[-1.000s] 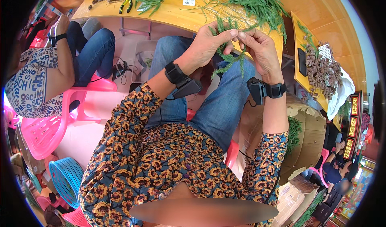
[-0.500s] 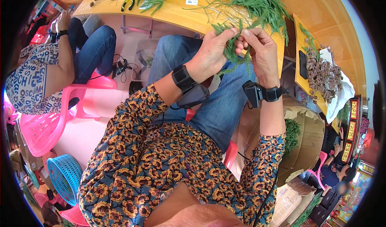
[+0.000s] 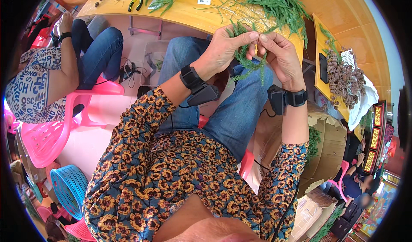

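A feathery green artificial pine sprig (image 3: 245, 72) is held between my two hands, above my lap near the table's front edge. My left hand (image 3: 225, 47) pinches it between thumb and fingers, with green tips showing above and below. Close against it, my right hand (image 3: 279, 53) has thumb and index finger pressed together at the same spot, its other fingers curled. Both thumbs nearly meet. What lies exactly between the fingertips is too small to make out. A big heap of similar green sprigs (image 3: 277, 6) lies on the table just beyond my hands.
The yellow table (image 3: 180, 21) also bears yellow-handled pliers (image 3: 136, 3) and a white label (image 3: 204, 0). A side table holds brown dried-looking pine cones (image 3: 343, 77). A cardboard box (image 3: 328, 152) stands at my right. At left a person sits near a pink chair (image 3: 47, 139) and a blue basket (image 3: 68, 188).
Both hands have stayed together on the sprig. The left has shifted slightly left, and the right wrist has moved a little right and turned. The fingertips now sit closer together.
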A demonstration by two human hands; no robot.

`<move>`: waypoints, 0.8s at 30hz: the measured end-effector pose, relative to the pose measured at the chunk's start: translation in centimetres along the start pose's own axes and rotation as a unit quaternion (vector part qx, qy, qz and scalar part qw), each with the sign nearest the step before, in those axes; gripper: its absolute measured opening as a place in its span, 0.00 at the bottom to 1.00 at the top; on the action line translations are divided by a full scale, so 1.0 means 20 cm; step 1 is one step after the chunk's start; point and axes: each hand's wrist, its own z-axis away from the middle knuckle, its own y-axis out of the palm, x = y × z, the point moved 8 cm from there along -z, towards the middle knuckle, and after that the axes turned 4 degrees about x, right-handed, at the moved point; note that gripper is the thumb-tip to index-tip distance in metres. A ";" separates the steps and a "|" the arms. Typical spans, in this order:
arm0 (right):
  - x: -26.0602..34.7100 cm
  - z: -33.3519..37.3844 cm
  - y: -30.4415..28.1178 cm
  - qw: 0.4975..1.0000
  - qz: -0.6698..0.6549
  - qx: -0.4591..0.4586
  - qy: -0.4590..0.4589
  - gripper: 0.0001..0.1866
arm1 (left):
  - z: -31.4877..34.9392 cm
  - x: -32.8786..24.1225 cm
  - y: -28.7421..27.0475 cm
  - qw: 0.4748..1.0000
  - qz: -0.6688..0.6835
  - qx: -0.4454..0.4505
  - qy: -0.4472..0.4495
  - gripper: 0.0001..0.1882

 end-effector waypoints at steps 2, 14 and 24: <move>0.00 0.00 0.03 0.999 -0.033 0.025 -0.003 0.09 | 0.01 -0.01 0.00 1.000 0.007 -0.002 0.007 0.11; -0.03 -0.01 0.03 0.999 -0.025 -0.027 -0.006 0.10 | 0.02 0.05 0.01 0.995 0.084 -0.049 -0.003 0.11; 0.01 0.08 -0.07 0.997 0.070 -0.017 0.038 0.08 | 0.02 0.05 0.05 0.999 -0.021 0.027 -0.021 0.11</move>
